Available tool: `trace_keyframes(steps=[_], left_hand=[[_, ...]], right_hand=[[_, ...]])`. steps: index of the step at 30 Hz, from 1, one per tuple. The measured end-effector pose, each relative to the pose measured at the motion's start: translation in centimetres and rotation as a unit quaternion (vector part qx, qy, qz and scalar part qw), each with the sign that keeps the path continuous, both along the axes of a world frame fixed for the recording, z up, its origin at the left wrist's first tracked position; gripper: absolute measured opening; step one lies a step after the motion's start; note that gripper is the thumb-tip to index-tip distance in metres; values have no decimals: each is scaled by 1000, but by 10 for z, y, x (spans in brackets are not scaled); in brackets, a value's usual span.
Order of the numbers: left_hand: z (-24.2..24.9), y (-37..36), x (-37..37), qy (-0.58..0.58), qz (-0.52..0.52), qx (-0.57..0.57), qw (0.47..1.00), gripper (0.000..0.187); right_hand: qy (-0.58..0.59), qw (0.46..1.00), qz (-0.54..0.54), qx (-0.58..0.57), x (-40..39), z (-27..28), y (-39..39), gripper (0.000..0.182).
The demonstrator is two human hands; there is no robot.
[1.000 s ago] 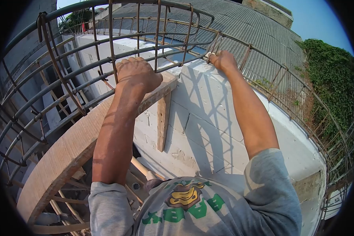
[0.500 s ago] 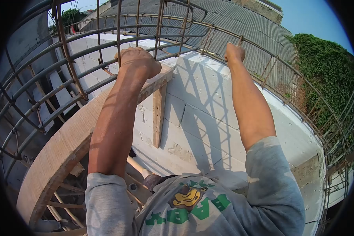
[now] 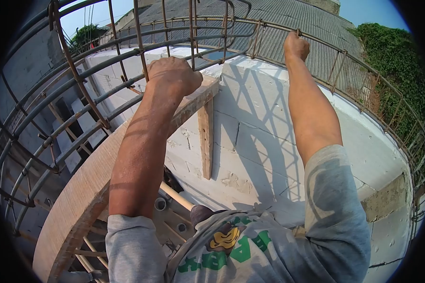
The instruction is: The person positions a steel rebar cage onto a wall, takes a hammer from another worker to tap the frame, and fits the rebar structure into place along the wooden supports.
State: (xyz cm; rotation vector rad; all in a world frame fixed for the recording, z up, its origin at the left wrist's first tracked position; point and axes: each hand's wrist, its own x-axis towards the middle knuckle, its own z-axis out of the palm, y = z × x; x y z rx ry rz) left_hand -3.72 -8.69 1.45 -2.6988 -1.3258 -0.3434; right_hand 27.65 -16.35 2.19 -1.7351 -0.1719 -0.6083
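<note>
My left hand [image 3: 172, 78] is closed around a bar of the large rebar cage [image 3: 85, 74], at the upper left. My right hand [image 3: 297, 46] is raised farther forward and closed on a thin steel bar of the long rebar lattice [image 3: 337, 70], which runs along the top of the white block wall [image 3: 259, 113]. The fingers' far side is hidden on both hands. Beneath my left forearm lies a curved wooden plank [image 3: 87, 184], with a short wooden upright [image 3: 205, 137] below its far end.
Past the wall is a corrugated roof [image 3: 278, 28]. Leafy growth [image 3: 387, 66] stands at the right. Lower down, poles [image 3: 177, 195] and round openings [image 3: 160, 203] show beside my body. The shadow of bars and arms falls on the wall.
The view has shifted a little, so the wall and plank sit farther right. My right hand and the lattice bar in it have risen slightly against the wall. Both hands keep their grip.
</note>
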Motion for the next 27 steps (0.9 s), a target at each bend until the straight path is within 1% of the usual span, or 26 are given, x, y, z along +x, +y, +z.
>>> trace_keyframes(steps=[2,6,8,9,12,13,14,16,17,18,19,20,21,24,27], left_hand=[[-1,1,0,6,0,-23,1000,44],[3,-3,-2,19,-5,26,999,46],[1,-4,-5,33,-15,28,999,46],[-1,-3,-4,29,-9,38,999,44],[-3,-1,-1,21,-14,7,1000,42],[-4,-1,-1,13,-42,29,999,42],[-3,-2,-1,7,-52,24,998,43],[-7,-6,-4,12,-58,12,998,43],[-17,-8,1,36,-19,77,996,42],[-12,-7,2,43,-5,48,998,42],[-17,-17,-5,61,-22,-7,998,42],[-1,-16,-4,40,-37,-33,998,43],[8,-18,-2,28,-33,-13,999,42],[3,-20,-3,36,-19,3,999,42],[-2,-17,-3,45,-24,-27,998,42]], right_hand=[[-6,1000,-4,-2,0,-5,2,46],[-33,999,-12,-8,-1,-1,1,46],[-26,999,-14,-19,1,-8,3,46],[-27,999,-16,-20,6,-3,3,46],[-34,999,-38,14,10,-7,6,46],[-29,999,-30,-5,0,-3,1,46],[-11,1000,-19,3,3,5,1,46],[45,999,16,18,11,-1,8,46],[55,998,8,6,6,5,12,46],[45,999,14,17,9,17,22,46],[67,998,3,-1,10,-11,11,47],[48,999,-5,9,20,1,10,47],[14,1000,-16,-15,27,-1,11,47],[37,999,11,5,20,3,8,47],[24,999,22,7,19,-5,6,45]])
